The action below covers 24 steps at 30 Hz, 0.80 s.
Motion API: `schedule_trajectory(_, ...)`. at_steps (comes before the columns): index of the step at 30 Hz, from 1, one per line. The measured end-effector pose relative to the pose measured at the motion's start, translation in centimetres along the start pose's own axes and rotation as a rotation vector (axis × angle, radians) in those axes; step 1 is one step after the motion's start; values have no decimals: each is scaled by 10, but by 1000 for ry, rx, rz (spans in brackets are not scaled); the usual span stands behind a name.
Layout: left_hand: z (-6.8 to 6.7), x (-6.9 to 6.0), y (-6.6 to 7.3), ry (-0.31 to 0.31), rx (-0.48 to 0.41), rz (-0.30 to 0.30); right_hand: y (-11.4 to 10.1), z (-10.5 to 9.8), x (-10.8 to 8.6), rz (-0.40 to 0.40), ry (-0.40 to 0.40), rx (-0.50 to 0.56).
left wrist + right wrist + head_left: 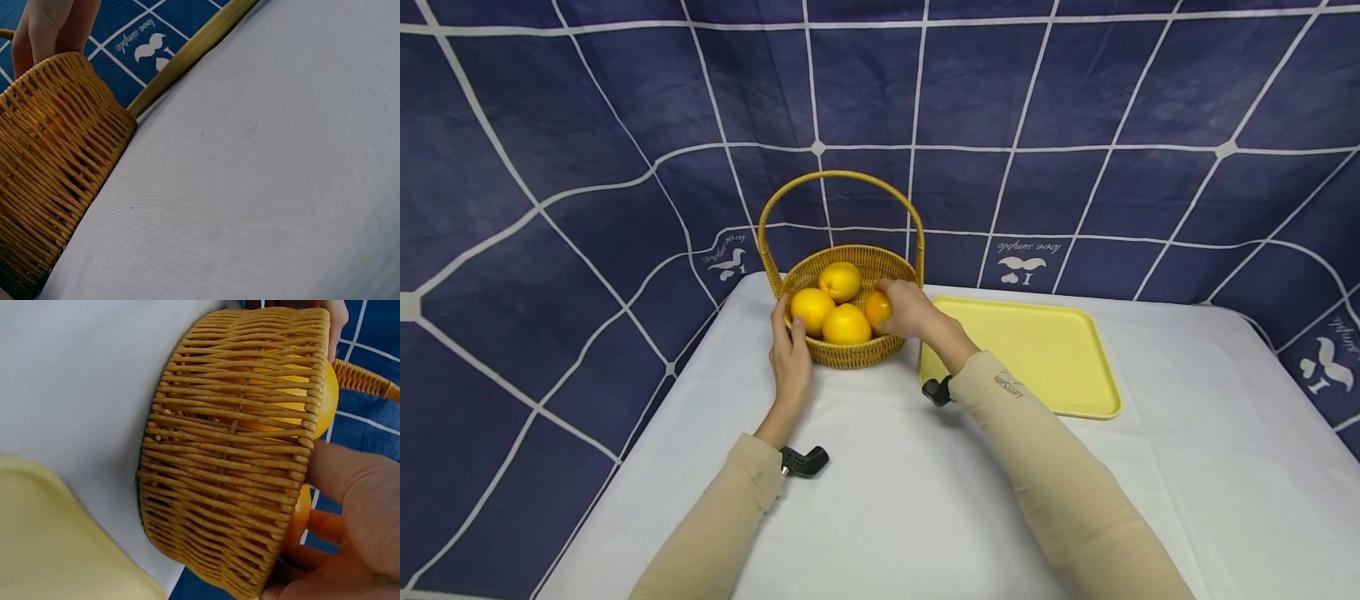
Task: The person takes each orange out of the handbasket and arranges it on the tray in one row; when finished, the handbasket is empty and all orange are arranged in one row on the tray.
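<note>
A woven wicker basket with a tall arched handle stands on the table and holds several oranges. My left hand grips the basket's left rim, thumb toward the front. Inside the basket's right side, my right hand holds a deeper-coloured orange, partly covered by the fingers. From the right wrist, the thumb of that hand reaches over the rim and its fingers curl by the orange. The left wrist view shows mostly the basket's woven side; fruit glints through the gaps.
A yellow rectangular tray lies right of the basket, partly under my right forearm. White cloth covers the table. Behind and to the sides hangs a dark blue curtain with white grid lines, close to the basket's back.
</note>
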<state>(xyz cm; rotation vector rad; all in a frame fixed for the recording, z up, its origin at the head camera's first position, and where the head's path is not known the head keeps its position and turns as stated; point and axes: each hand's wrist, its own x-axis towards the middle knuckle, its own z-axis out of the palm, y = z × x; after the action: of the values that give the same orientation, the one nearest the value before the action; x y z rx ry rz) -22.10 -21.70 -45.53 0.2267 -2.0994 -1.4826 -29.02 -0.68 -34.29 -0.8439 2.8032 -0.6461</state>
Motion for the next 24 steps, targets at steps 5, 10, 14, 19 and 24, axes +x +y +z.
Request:
schedule_trajectory(5, 0, -1, 0, -3, 5, -8, -1, 2, -1, -34, 51, -13)
schedule_trajectory(10, -1, 0, -1, -5, 9, 3, -1, 0, -5, -58, 131, 39)
schedule_trajectory(14, -1, 0, -1, 0, 15, 1, -3, -6, -14, -78, 187, 113)
schedule_trajectory(19, -1, 0, 0, 7, 17, -7, -2, -17, -30, -102, 287, 213)
schedule_trajectory(24, 0, 0, 0, 5, 25, -7, 3, -25, -50, -135, 400, 307)
